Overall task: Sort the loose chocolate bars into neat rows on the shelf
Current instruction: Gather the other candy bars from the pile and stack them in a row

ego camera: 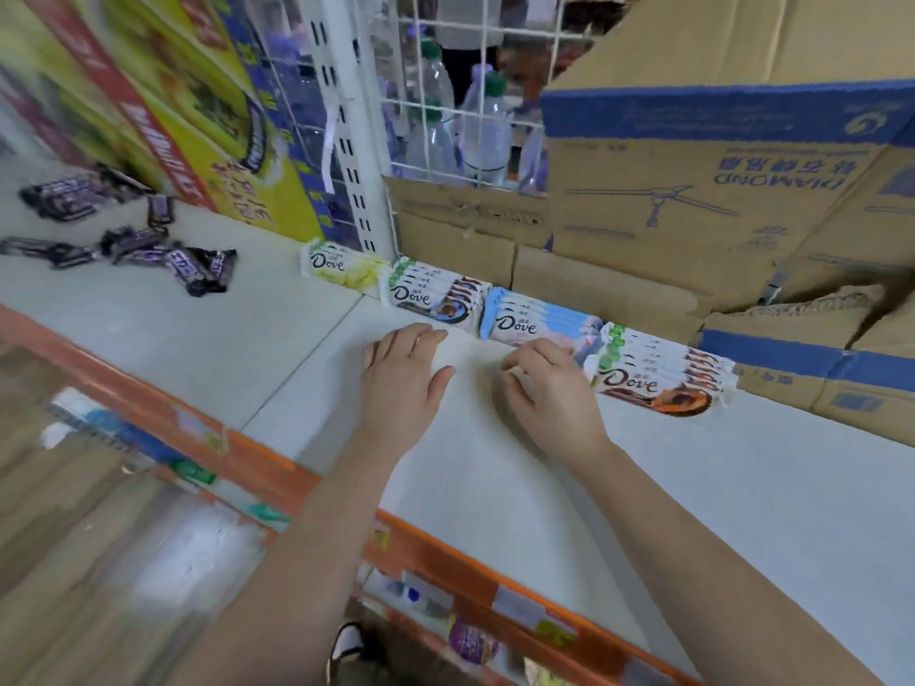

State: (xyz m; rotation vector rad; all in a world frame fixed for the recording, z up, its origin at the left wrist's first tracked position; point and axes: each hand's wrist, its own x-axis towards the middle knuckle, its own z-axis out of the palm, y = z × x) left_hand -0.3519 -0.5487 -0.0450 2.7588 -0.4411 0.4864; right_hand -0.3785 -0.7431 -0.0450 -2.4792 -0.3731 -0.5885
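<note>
Shelf: four Dove bar stacks in row, tight against cardboard boxes. Scattered dark-wrapped bars far left of boxes. Left hand flat on shelf, fingers extended, before boxes. Right hand loosely curled, gripping nothing, just beside blue Dove stack.

On the shelf we find four Dove stacks in a row along the back, running from the post at left to before the boxes at right. Well to the left, loose bars lie scattered before a carton, while bottles stand behind the grid beyond the row. Our left hand and right hand sit side by side just before the row, the right beside the third stack.
</note>
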